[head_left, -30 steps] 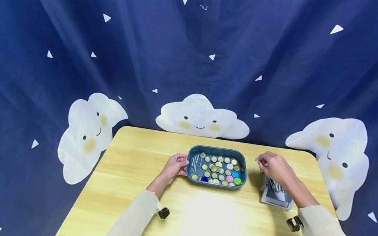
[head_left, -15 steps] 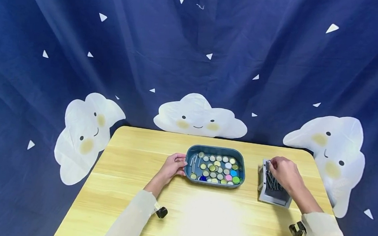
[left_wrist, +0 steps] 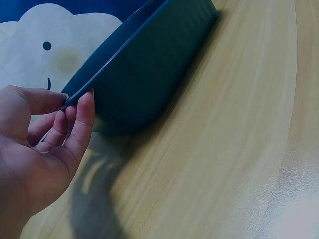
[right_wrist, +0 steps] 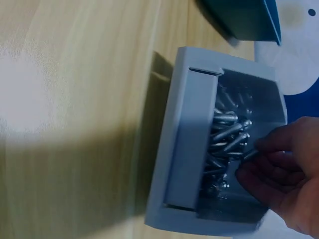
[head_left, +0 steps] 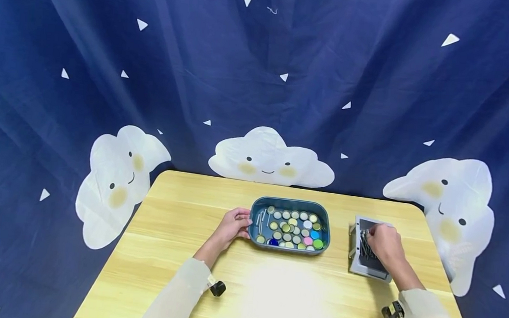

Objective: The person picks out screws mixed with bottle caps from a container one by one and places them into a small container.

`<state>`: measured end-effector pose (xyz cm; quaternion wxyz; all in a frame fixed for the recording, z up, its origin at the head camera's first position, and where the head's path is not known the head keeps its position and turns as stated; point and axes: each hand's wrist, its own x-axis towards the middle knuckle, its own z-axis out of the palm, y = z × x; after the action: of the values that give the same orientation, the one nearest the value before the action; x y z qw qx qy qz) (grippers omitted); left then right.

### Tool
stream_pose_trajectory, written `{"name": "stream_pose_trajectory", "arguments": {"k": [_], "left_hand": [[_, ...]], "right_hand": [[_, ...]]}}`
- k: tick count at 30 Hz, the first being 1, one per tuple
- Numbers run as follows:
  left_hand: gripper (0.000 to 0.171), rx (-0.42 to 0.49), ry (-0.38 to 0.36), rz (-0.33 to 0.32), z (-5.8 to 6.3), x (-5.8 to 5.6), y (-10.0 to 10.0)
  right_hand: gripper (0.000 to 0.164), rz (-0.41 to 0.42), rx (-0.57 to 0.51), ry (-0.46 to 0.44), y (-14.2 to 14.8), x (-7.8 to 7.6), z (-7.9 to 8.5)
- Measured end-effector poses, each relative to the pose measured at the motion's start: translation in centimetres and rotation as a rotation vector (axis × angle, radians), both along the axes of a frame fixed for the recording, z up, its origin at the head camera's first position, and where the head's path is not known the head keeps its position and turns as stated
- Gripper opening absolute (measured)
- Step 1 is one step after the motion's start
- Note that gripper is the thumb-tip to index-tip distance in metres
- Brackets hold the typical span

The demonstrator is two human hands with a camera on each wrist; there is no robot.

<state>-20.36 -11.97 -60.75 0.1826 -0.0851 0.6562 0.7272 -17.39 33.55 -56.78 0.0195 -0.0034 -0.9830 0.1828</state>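
Note:
A dark teal tray (head_left: pixel 288 250) holds several round caps (head_left: pixel 292 223) in mixed colours and a few thin metal rods (head_left: pixel 261 223) at its left end. My left hand (head_left: pixel 232 226) pinches the tray's left rim between thumb and fingers, plain in the left wrist view. To the right, a grey box (right_wrist: pixel 182 139) contains a pile of shiny metal rods (right_wrist: pixel 227 134) with rounded ends. My right hand (right_wrist: pixel 291 172) reaches in over its far side, thumb and fingertips pinching one short metal rod (right_wrist: pixel 250 154). Part of that rod is hidden by the fingers.
Both containers stand on a light wooden table (head_left: pixel 186 208), with a gap between them. Behind its back edge hangs a blue curtain (head_left: pixel 261 79) with white clouds. Wrist cameras (head_left: pixel 217 288) sit on both sleeves.
My right hand has come back from beside the grey box, where it held something small, to above it and then down into the rods. The left hand has stayed on the tray.

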Motion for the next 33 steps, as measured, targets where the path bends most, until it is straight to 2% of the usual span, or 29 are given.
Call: {"name": "stream_pose_trajectory", "arguments": {"k": [5, 13, 24, 29, 33], "left_hand": [[0.041, 0.006, 0.001, 0.0, -0.2, 0.0, 0.0], [0.042, 0.015, 0.004, 0.0, -0.2, 0.0, 0.0], [0.042, 0.025, 0.008, -0.005, -0.3, 0.1, 0.0], [0.042, 0.028, 0.003, -0.009, -0.2, 0.1, -0.1], [0.043, 0.031, -0.006, -0.01, -0.1, 0.1, -0.1]], "right_hand": [[0.043, -0.016, 0.023, -0.046, -0.1, 0.0, -0.4], [0.022, -0.025, 0.048, -0.059, -0.5, -0.4, -0.1], [0.023, -0.039, 0.058, -0.09, -0.5, -0.3, -0.1], [0.022, -0.03, 0.068, -0.05, -0.7, -0.2, 0.6], [0.022, -0.053, 0.069, 0.057, -1.0, -0.3, 1.4]]}}
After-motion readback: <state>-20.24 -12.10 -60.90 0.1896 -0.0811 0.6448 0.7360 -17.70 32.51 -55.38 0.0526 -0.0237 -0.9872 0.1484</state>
